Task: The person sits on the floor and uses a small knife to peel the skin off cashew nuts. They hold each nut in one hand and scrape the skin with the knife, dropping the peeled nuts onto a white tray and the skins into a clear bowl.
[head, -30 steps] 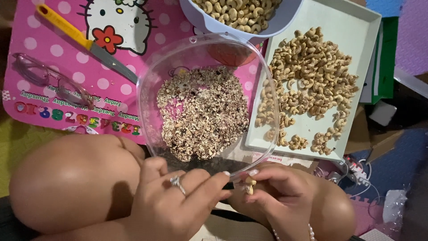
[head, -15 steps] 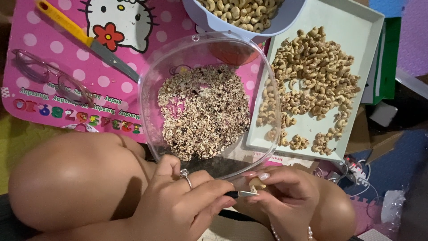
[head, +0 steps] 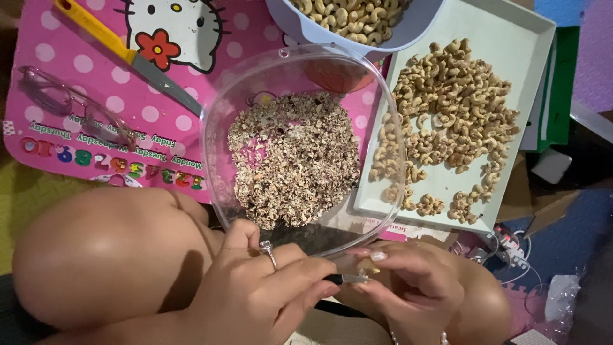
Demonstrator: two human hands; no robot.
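Pink mat (head: pixel 83 96) under everything, spotted white, with a cartoon cat at its top edge. Down at the bottom of the view, both hands meet just below the near rim of the clear bowl (head: pixel 214 153). The left hand (head: pixel 262 294), ring on one finger, is clenched around a small knife (head: pixel 345 278): dark handle in the fingers, short blade poking out toward the other hand. The right hand (head: pixel 408 287) pinches a cashew (head: pixel 369 267) between thumb and fingertips, and the blade tip sits right against that nut. Whether the blade is cutting in or only touching, I cannot tell.

The clear bowl sits at the mat's right side, loaded with brown husk flakes (head: pixel 294 160) heaped through its middle. Right of it, off the mat's right edge and touching the bowl, lies a white tray (head: pixel 523 57) spread with skin-on cashews (head: pixel 447 115), thick in the upper half, thinner toward its near edge. At the top edge, a pale blue bowl (head: pixel 300 29) holds peeled nuts (head: pixel 348 16), its rim overlapping the clear bowl's far side.

On the mat's left, a yellow-handled knife (head: pixel 128 57) lies diagonally, blade pointing toward the clear bowl. Near the mat's left edge rest pink-framed glasses (head: pixel 70 105). A bare knee (head: pixel 102 255) fills the lower left, just beside the left hand.
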